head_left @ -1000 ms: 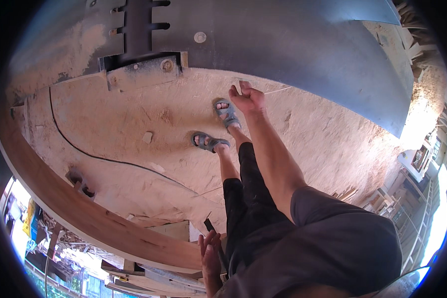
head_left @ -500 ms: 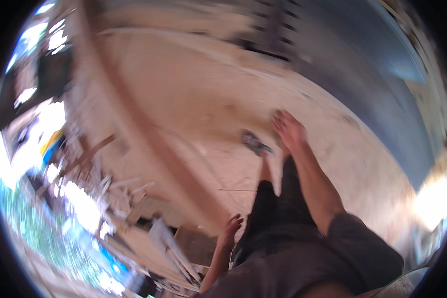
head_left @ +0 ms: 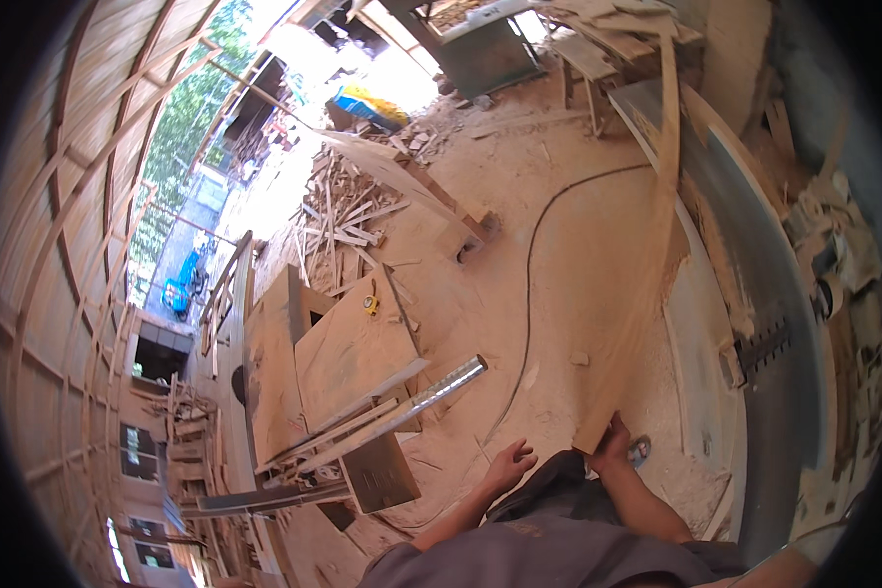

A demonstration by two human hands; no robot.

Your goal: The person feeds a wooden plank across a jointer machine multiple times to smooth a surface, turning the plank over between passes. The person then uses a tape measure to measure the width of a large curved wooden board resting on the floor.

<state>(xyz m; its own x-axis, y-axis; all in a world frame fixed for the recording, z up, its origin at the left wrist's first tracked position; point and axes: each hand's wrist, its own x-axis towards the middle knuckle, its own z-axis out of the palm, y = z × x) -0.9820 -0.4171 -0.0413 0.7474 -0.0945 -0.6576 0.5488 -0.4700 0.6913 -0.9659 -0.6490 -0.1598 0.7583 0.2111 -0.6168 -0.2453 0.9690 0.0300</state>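
A long wooden board slants from my body toward the far machine bed, its near end low in front of me. My right hand is closed around the right edge of that near end; its fingers are partly hidden behind the wood. To the left, my left hand hangs in the air with fingers loosely bent and apart, holding nothing. It is clear of the board, above the sawdust-covered floor.
A wooden table with a metal fence and a yellow tape measure stands left. A cable crosses the floor. Scrap wood is piled beyond. A long grey metal machine bed runs along the right.
My view has swung left, bringing the table and scrap pile inward. My right hand, earlier stretched out without the board, now grips a board's near end. My left hand remains free.
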